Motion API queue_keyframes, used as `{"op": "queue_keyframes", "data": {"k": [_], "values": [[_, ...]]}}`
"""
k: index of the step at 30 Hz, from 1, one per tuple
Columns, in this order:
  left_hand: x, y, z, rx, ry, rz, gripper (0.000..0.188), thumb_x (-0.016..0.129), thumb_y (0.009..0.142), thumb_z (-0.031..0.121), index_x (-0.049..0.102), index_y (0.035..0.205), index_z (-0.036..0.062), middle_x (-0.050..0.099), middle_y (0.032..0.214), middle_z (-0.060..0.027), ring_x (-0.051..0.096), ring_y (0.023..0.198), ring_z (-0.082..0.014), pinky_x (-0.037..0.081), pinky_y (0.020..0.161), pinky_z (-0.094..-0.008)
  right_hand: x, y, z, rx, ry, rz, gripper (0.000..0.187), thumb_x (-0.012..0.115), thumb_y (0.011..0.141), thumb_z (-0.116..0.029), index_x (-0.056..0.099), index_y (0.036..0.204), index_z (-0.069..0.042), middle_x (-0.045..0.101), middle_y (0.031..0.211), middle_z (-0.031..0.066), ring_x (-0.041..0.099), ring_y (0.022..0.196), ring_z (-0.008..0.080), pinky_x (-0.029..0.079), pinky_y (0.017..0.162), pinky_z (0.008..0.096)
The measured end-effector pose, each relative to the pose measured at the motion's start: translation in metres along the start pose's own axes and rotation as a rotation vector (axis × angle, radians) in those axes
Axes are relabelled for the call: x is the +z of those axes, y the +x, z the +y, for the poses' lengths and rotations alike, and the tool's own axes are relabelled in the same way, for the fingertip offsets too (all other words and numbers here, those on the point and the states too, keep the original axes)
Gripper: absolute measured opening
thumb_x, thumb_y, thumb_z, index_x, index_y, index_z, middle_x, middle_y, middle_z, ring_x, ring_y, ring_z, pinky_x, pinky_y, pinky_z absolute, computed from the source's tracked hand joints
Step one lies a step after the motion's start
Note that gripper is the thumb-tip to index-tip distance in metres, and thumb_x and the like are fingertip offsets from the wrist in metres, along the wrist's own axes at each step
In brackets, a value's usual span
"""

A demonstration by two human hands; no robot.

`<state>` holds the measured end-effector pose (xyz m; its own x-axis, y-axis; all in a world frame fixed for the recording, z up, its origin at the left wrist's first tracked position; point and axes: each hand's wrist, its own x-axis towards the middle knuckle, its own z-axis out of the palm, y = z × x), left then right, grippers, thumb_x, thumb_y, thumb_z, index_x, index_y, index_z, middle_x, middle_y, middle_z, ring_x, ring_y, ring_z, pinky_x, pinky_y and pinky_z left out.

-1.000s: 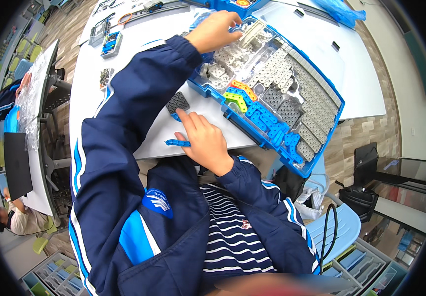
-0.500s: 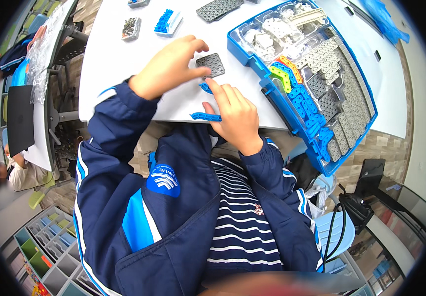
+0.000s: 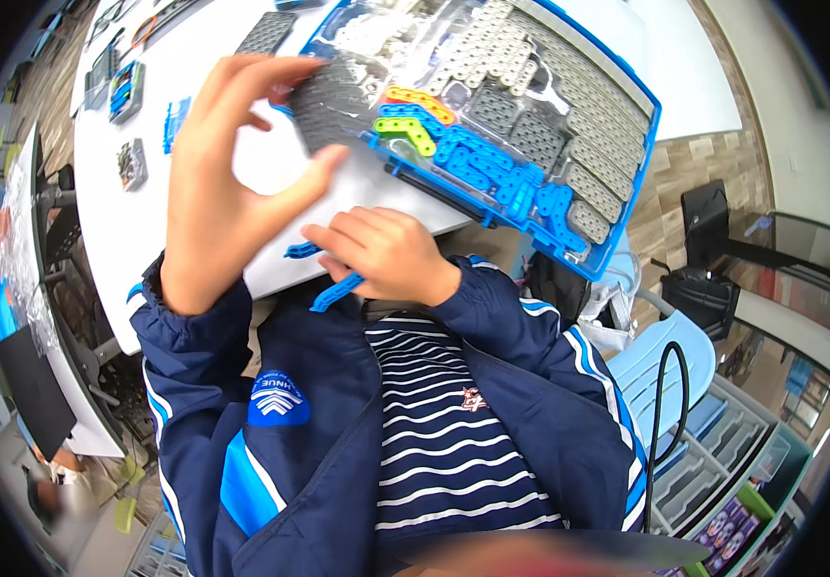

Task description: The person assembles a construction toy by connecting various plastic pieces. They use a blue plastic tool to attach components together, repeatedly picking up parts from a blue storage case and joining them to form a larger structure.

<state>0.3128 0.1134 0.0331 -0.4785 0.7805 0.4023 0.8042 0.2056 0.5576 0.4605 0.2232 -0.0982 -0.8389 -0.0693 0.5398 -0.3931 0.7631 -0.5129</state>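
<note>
Near the table's front edge my right hand (image 3: 381,252) is closed around a slim blue curved piece (image 3: 336,292) that sticks out below its fingers. Another blue piece (image 3: 301,250) shows at that hand's fingertips; whether the two are joined is hidden. My left hand (image 3: 218,178) is raised beside the kit box, thumb and index finger spread wide on the edges of a dark grey perforated plate (image 3: 330,104). Motion blurs the plate, which overlaps the box's near left corner.
A blue-rimmed kit box (image 3: 596,276) holds grey, white, blue, orange and green building parts. On the white table (image 3: 160,250) stand a small tub of pins (image 3: 131,165), a tub of blue parts (image 3: 126,91) and another grey plate (image 3: 266,34). A light blue chair (image 3: 665,370) is at the right.
My left hand has taken the grey plate up off the table. The right hand still holds the blue piece. My view has swung, so the box appears farther left.
</note>
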Motion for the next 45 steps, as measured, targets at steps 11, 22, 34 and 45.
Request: {"op": "queue_keyframes", "data": {"k": [11,22,34,45], "values": [[0.126,0.102,0.037,0.545,-0.078,-0.402,0.052,0.084,0.071,0.008,0.065,0.119,0.0013,0.058,0.111,-0.0117,0.056,0.111,-0.0311,0.049,0.098,-0.0396,0.005,-0.011,0.008,-0.034,0.005,0.009,0.031,0.068,0.073,-0.017,0.067,0.103,-0.010,0.066,0.091,0.0066,0.066,0.088,0.0241,0.053,0.073,0.0372],[0.121,0.099,0.039,0.421,-0.182,-0.448,0.044,0.079,0.078,0.008,0.063,0.118,0.0031,0.060,0.108,-0.0122,0.061,0.103,-0.0359,0.050,0.092,-0.0421,0.016,-0.016,0.010,-0.076,-0.097,0.040,0.019,0.059,0.083,-0.020,0.066,0.098,-0.011,0.066,0.091,0.0050,0.066,0.086,0.0190,0.054,0.069,0.0314],[0.039,0.072,0.025,0.281,-0.106,-0.205,0.031,0.073,0.081,-0.005,0.069,0.111,-0.0035,0.070,0.110,-0.0168,0.068,0.105,-0.0293,0.052,0.091,-0.0351,0.010,-0.010,0.009,-0.077,-0.113,0.048,0.036,0.060,0.083,-0.020,0.066,0.116,-0.008,0.057,0.085,0.0000,0.060,0.078,0.0148,0.048,0.066,0.0275],[-0.056,-0.032,-0.085,-0.573,0.199,0.458,0.012,0.076,0.092,0.014,0.076,0.095,0.0027,0.071,0.074,-0.0029,0.058,0.064,-0.0049,0.044,0.059,-0.0209,0.007,0.003,0.004,-0.044,-0.113,-0.006,0.043,0.072,0.079,-0.021,0.069,0.120,-0.008,0.055,0.081,0.0004,0.057,0.069,0.0147,0.046,0.061,0.0287]]}}
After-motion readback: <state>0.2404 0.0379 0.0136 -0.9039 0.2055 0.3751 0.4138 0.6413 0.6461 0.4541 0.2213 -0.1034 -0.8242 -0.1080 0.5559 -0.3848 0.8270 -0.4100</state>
